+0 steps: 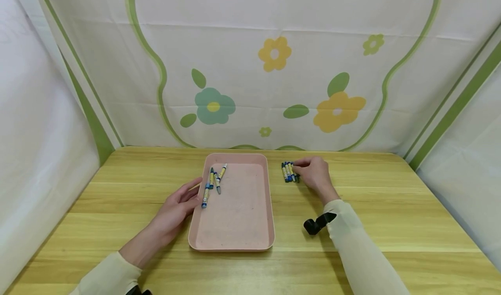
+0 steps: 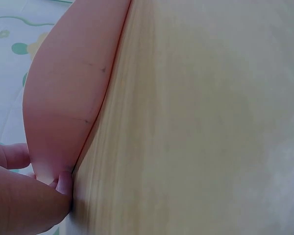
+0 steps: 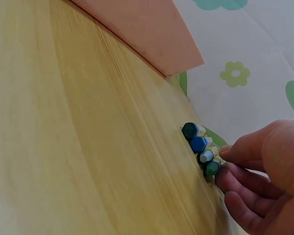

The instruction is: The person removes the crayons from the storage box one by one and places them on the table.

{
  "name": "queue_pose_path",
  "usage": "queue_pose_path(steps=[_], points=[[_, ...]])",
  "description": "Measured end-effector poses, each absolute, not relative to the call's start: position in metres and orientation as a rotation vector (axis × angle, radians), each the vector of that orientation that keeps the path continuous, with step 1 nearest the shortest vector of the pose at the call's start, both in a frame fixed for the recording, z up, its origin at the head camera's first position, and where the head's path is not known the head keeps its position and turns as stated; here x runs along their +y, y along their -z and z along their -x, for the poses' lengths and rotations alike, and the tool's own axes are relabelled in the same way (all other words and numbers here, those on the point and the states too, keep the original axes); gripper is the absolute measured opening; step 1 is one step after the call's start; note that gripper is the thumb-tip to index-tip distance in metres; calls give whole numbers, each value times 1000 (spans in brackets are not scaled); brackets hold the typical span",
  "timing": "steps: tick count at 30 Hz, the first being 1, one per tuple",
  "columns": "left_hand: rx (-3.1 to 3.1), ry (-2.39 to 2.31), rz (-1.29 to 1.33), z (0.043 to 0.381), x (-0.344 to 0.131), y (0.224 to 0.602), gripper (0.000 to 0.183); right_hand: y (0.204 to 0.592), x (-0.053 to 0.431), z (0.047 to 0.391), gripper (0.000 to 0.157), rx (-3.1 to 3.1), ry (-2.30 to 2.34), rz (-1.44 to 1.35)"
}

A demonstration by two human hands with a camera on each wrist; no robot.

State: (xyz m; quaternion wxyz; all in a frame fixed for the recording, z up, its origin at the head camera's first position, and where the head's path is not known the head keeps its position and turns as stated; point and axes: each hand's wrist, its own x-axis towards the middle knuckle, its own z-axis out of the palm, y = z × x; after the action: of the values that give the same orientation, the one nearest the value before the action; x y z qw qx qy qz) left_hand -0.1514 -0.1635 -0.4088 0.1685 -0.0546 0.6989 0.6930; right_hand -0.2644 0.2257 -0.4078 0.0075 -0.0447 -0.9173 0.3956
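My left hand (image 1: 176, 211) rests against the left side of a pink tray (image 1: 235, 246), with its fingers touching the outer wall. In the left wrist view, fingertips (image 2: 64, 186) meet the lower edge of the tray. To the right of the tray, several crayons (image 1: 288, 172) in yellow wrappers lie side by side on the table. My right hand (image 1: 316, 177) pinches at the right end of this row. Up close in the right wrist view, its thumb and fingers are on a green crayon (image 3: 213, 168), beside a light grey crayon (image 3: 206, 156), a blue crayon (image 3: 200, 144) and a dark green crayon (image 3: 189, 130).
Several more crayons (image 1: 217, 181) lie inside the tray along its left wall, one leaning near the rim. The wooden table (image 1: 352, 225) runs back to a white curtain (image 1: 242, 38) with printed flowers. White fabric also hangs on both sides.
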Motion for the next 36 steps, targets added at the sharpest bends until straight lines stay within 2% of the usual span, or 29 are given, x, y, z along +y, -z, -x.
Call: queue_pose_path(steps=[27,36], points=[[1990,-1966,165,151,-163,407,63,383,203,262,35,-2735,-1508,-5],[1984,-1968,169,150,-164,406,63,372,185,262,27,-2688,-1648,-106]])
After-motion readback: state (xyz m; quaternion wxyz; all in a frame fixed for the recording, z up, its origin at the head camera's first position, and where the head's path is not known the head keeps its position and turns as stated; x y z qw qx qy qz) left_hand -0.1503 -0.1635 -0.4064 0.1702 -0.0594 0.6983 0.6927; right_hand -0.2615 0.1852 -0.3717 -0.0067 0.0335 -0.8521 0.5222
